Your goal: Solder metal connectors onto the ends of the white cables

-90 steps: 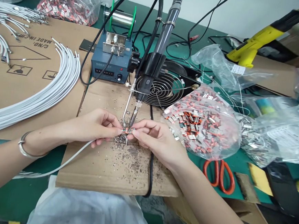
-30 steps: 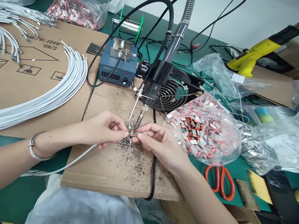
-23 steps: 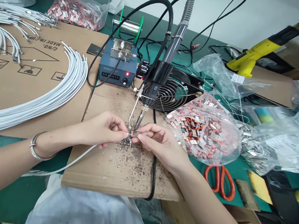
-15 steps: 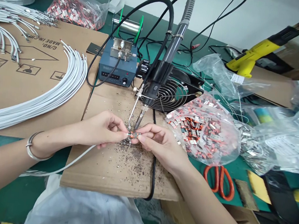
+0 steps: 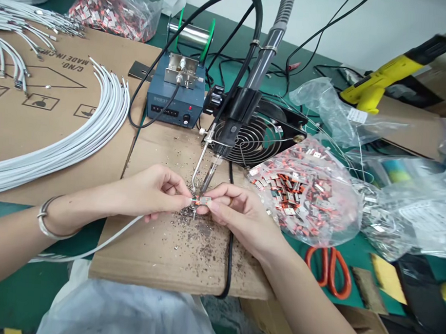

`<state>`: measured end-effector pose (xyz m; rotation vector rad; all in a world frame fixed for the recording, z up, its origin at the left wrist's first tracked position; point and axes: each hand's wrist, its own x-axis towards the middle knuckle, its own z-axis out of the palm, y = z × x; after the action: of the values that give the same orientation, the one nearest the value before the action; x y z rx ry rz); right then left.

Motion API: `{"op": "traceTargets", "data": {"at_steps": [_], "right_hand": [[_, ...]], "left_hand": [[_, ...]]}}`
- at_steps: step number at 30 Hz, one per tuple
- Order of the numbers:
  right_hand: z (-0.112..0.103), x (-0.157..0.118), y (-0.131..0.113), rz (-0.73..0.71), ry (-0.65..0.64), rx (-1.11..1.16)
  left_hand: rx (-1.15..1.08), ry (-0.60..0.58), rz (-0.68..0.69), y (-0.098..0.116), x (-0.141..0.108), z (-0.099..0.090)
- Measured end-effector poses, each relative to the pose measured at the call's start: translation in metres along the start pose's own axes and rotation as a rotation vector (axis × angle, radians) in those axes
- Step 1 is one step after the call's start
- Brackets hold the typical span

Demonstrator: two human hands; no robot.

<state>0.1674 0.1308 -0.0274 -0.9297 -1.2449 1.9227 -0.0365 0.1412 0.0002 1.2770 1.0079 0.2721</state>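
Observation:
My left hand is closed in a pinch on the end of a white cable, whose length trails down to the left. Between the fingertips of my right hand is a small USB connector with a metal shell and an orange part. Cable end and connector meet right under the tip of a stand-mounted soldering iron. A thin metal solder feed tube ends beside that tip. Whether the wire touches the connector is too small to tell.
A blue solder feeder carrying a solder spool stands behind, next to a black fan. White cables lie left. Bagged connectors, orange-handled scissors and a yellow heat gun are at right. Dark debris covers the cardboard.
The connector in my right fingers has turned slightly, showing more of its metal face. A red light on the feeder looks brighter. Both hands stay almost in place.

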Motion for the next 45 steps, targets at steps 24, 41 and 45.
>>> {"op": "traceTargets", "data": {"at_steps": [24,41,45], "right_hand": [[-0.001,0.0,0.0,-0.047,0.005,-0.079],[0.003,0.001,-0.001,0.024,0.096,-0.105],[0.005,0.0,-0.003,0.042,0.097,-0.113]], "left_hand": [[0.028,0.002,0.017,-0.002,0.0,0.001],[0.026,-0.005,-0.013,-0.007,0.002,0.002],[0.027,0.008,-0.027,-0.008,0.004,0.002]]}}
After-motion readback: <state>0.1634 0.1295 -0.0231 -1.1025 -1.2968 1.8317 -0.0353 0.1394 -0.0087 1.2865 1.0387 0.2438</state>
